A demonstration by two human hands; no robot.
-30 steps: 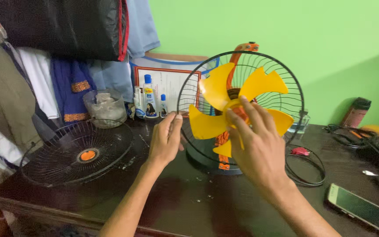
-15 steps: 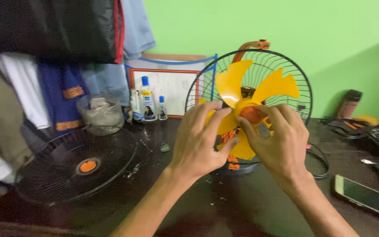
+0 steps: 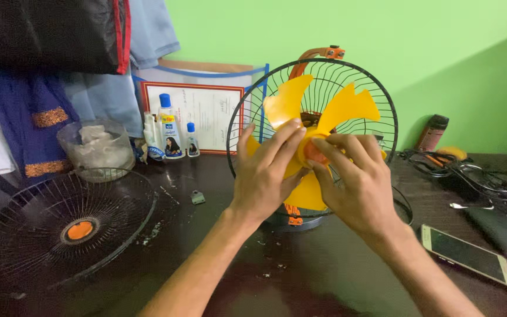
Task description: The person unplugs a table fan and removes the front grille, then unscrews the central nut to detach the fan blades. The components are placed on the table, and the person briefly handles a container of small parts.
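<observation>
The yellow fan blade (image 3: 318, 126) sits on the shaft of a small table fan, in front of the black rear guard (image 3: 382, 126) and directly under both sets of fingers. The left hand (image 3: 262, 173) lies open over the blade's left side, its fingers spread and pressed flat on the plastic with the fingertips reaching toward the hub, so it braces rather than clenches. The right hand (image 3: 356, 182) curls its thumb and first fingers around the orange hub cap (image 3: 313, 151), which shows just between the two hands' fingertips; the grip looks like a pinch on the cap. The blade appears thin, light and somewhat springy, likely to flex or crack if pulled by a tip, so the safest hold seems to be close to the hub, where the plastic is thickest. The cap is small and smooth and may slip under the fingers. The detached front grille (image 3: 60, 229) lies flat well to the left of the left hand, and a phone (image 3: 467, 255) lies to the right of the right wrist. Compared with a second ago, the left hand has left the guard's rim and come onto the blade, the right hand has closed from a flat palm to a pinch, and the view has swung rightward.
</observation>
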